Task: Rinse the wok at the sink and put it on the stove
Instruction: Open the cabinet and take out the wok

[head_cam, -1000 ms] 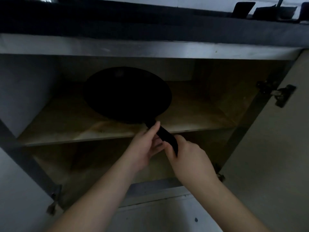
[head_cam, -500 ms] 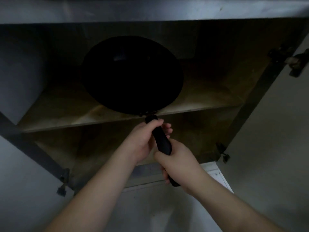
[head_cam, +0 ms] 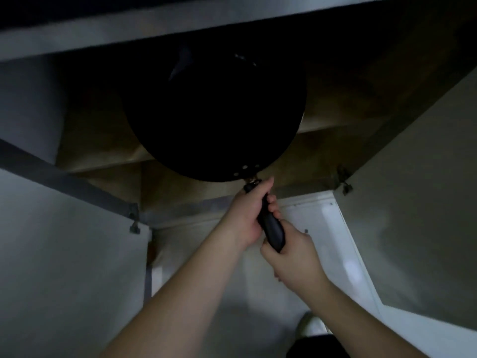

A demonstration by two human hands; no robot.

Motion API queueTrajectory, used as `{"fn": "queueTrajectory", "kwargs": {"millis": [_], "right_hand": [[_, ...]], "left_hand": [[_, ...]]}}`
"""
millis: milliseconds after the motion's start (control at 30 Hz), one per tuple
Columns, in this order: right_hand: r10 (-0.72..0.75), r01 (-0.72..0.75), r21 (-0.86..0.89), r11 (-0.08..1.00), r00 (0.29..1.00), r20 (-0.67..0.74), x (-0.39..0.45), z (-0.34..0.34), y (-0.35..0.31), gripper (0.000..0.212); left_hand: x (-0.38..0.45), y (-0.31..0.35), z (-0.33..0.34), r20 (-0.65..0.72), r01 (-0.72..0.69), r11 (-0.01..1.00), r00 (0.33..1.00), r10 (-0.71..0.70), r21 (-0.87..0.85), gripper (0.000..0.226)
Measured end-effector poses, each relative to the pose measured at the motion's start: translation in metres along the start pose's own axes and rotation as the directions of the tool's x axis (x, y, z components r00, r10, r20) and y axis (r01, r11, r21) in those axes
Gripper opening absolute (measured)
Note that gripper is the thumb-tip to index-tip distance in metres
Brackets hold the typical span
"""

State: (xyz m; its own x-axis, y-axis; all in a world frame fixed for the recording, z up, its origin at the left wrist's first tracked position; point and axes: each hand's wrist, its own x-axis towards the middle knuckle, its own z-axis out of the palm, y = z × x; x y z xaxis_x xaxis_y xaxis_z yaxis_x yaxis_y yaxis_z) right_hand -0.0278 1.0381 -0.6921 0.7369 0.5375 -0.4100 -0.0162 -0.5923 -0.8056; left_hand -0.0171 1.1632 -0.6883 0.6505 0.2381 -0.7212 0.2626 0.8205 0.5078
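Observation:
A black wok point(head_cam: 211, 112) with a black handle point(head_cam: 271, 228) hangs in front of an open, dim cupboard point(head_cam: 335, 86), lifted off its wooden shelf. My left hand point(head_cam: 245, 215) grips the upper part of the handle, close to the wok's rim. My right hand point(head_cam: 291, 254) is closed around the handle's lower end. The wok's inside faces me and its far rim nearly reaches the underside of the counter. Neither sink nor stove is in view.
The counter edge point(head_cam: 129, 29) runs across the top. An open cupboard door point(head_cam: 426, 228) stands at the right and another point(head_cam: 64, 254) at the left. The wooden shelf point(head_cam: 103, 161) lies behind the wok. Pale floor point(head_cam: 232, 306) is below.
The wok has come out of the cupboard off the shelf and risen toward me. Both hands have shifted to a full grip on the handle and pulled back.

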Motion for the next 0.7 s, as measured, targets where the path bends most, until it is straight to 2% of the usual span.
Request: {"fn": "queueTrajectory", "kwargs": {"millis": [100,267,400,500,700], "right_hand": [[0.101,-0.101,-0.002,0.995,0.995,0.022,-0.039,-0.008,0.004,0.010],[0.257,-0.250,-0.118,0.961,0.965,0.048,-0.118,-0.013,0.000,0.026],[0.395,-0.388,-0.072,0.919,0.906,0.149,-0.183,-0.022,-0.024,0.010],[0.431,-0.434,-0.030,0.900,0.881,0.194,-0.224,-0.032,-0.053,0.006],[0.496,-0.510,0.030,0.860,0.847,0.191,-0.304,-0.039,-0.111,0.003]], "left_hand": [[-0.030,-0.022,0.008,-0.073,0.070,0.997,0.995,-0.068,0.024,0.025],[-0.095,-0.059,0.011,-0.189,0.239,0.971,0.954,-0.231,0.018,0.029],[-0.153,-0.075,0.015,-0.250,0.337,0.942,0.911,-0.327,-0.005,0.033],[-0.194,-0.079,0.017,-0.278,0.384,0.923,0.887,-0.370,-0.002,0.033],[-0.281,-0.073,0.022,-0.261,0.452,0.892,0.863,-0.432,0.018,0.032]]}}
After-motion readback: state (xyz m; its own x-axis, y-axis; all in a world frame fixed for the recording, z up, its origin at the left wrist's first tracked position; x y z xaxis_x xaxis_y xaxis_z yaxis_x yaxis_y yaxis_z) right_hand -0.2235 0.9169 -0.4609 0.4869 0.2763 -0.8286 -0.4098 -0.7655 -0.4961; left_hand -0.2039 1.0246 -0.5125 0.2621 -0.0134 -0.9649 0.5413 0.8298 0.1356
